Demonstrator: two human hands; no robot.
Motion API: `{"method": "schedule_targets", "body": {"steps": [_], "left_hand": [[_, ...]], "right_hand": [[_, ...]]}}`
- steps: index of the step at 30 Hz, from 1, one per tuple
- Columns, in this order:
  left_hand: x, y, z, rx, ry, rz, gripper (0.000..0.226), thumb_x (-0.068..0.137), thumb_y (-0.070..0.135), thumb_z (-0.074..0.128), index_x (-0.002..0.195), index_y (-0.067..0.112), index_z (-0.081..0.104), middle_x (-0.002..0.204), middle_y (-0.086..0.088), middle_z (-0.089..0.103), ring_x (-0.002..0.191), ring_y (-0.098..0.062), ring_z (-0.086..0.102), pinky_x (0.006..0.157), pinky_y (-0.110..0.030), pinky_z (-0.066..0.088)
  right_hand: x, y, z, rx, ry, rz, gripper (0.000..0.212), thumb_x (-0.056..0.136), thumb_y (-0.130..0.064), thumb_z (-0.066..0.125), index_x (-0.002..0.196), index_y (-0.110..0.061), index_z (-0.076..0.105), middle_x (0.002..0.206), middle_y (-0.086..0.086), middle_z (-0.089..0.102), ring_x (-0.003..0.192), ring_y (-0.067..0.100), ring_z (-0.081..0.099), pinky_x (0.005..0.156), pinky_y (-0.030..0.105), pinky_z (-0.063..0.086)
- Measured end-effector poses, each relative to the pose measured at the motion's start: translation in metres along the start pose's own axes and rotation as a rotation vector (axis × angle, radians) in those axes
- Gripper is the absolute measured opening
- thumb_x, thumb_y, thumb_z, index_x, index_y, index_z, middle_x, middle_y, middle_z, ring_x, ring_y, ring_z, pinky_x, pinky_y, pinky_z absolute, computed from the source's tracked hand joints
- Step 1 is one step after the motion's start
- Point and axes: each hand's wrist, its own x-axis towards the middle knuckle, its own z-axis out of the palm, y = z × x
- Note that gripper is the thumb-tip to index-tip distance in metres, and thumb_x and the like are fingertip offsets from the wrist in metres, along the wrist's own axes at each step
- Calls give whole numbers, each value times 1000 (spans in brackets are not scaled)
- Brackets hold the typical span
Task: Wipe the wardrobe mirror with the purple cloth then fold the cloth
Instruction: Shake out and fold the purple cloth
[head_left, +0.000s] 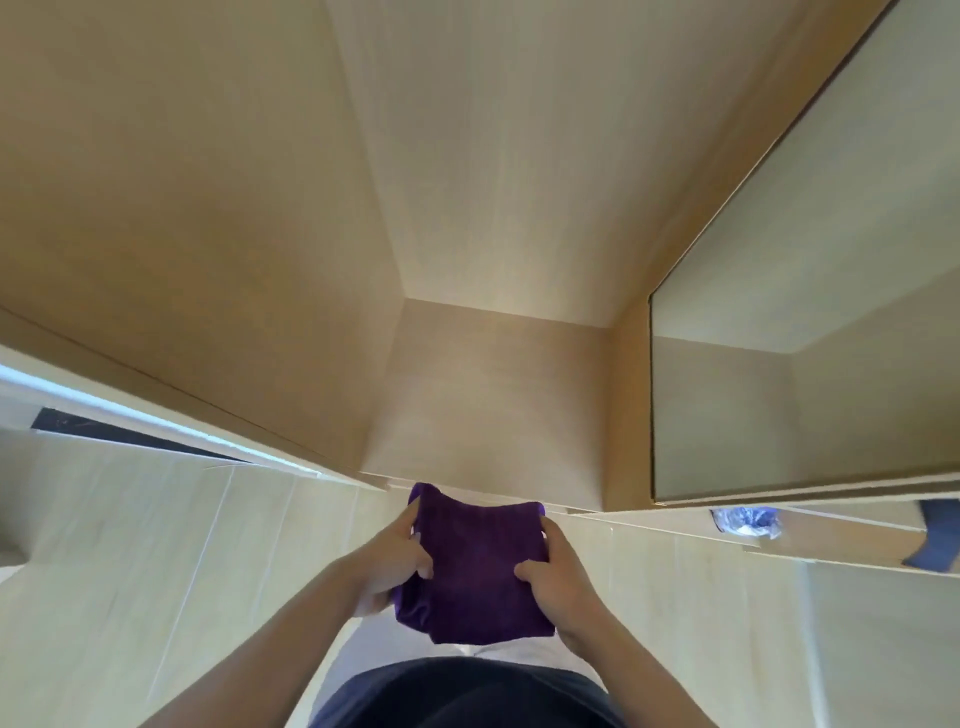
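I see both hands gripping the cloth in front of the wardrobe: left hand pinches its left edge, right hand its right. The mirror is on the door at right.

Floor: pale wood-look boards with thin seams, filling the lower left and lower right of the view.
Dark clothing: a dark navy garment on the person's body, at the bottom centre edge.
Blue and white object: a small crumpled-looking item low at the right, too blurred to identify.
Dark shape: a navy form at the far right edge, partly cut off.
Dark strip: a narrow black band at the left, beside a bright white edge.
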Motion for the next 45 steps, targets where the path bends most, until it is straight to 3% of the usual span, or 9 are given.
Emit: {"method": "schedule_targets", "body": {"steps": [8, 12, 21, 25, 29, 36, 39, 42, 45], "left_hand": [[52, 5, 26, -6, 69, 13, 85, 74, -14, 74, 131, 41, 42, 127, -1, 62, 115, -25, 64, 91, -41, 58], [86, -4, 11, 59, 75, -66, 90, 76, -17, 69, 141, 38, 40, 137, -5, 54, 128, -31, 52, 106, -53, 48], [203, 14, -27, 636, -29, -250, 85, 77, -9, 64, 148, 29, 36, 130, -14, 54, 118, -36, 56, 100, -54, 52], [249, 47, -27, 708, 19, -83, 67, 77, -11, 52, 134, 24, 48, 121, -8, 60, 112, -31, 59, 90, -44, 55], [285, 75, -28, 652, 207, 186, 62, 77, -10, 51, 132, 19, 54, 117, -2, 65, 108, -25, 61, 89, -36, 52], [364, 82, -40, 603, 372, 413, 59, 79, -6, 59, 133, 16, 54, 110, 7, 59, 96, -13, 55, 70, -3, 38], [391, 61, -49, 514, 391, 246, 54, 83, -4, 57, 131, 20, 53, 103, -1, 64, 88, -18, 59, 71, -19, 46], [405, 30, -64, 482, 408, 58, 35, 86, -4, 53, 100, 28, 52, 97, -8, 60, 84, -22, 56, 72, -35, 49], [404, 10, -80, 430, 374, -29, 27, 82, 9, 64, 86, 29, 47, 93, -6, 59, 83, -19, 51, 77, -38, 49]], "right_hand": [[59, -15, -43, -137, -2, 67, 61, 88, 6, 51, 141, -25, 48, 118, -1, 68, 103, 24, 69, 89, 48, 63], [93, -4, -32, -253, -8, 118, 69, 85, 4, 51, 148, -22, 45, 128, 1, 64, 110, 22, 63, 91, 39, 56], [172, 38, 8, -298, -35, 309, 70, 92, -1, 45, 158, -19, 32, 150, 8, 50, 130, 30, 51, 108, 40, 45], [219, 25, 3, -192, 84, 269, 74, 92, -1, 42, 160, -26, 28, 149, 4, 50, 114, 20, 48, 94, 31, 40], [277, 3, -13, -151, 195, 177, 77, 91, 2, 46, 161, -25, 29, 155, 4, 47, 138, 24, 48, 110, 29, 40], [369, -5, -33, -32, 273, 22, 73, 90, 5, 49, 157, -24, 39, 149, 1, 52, 132, 19, 55, 114, 36, 45], [384, 20, -31, -43, 229, 48, 72, 91, 5, 50, 157, -22, 39, 148, 1, 54, 133, 20, 55, 113, 38, 46], [382, 54, -26, -66, 222, 93, 74, 87, 6, 46, 154, -24, 43, 136, -6, 59, 125, 23, 60, 101, 35, 52], [378, 81, -21, -69, 238, 135, 75, 89, 0, 50, 157, -28, 36, 150, -10, 50, 121, 19, 61, 90, 29, 49]]}}
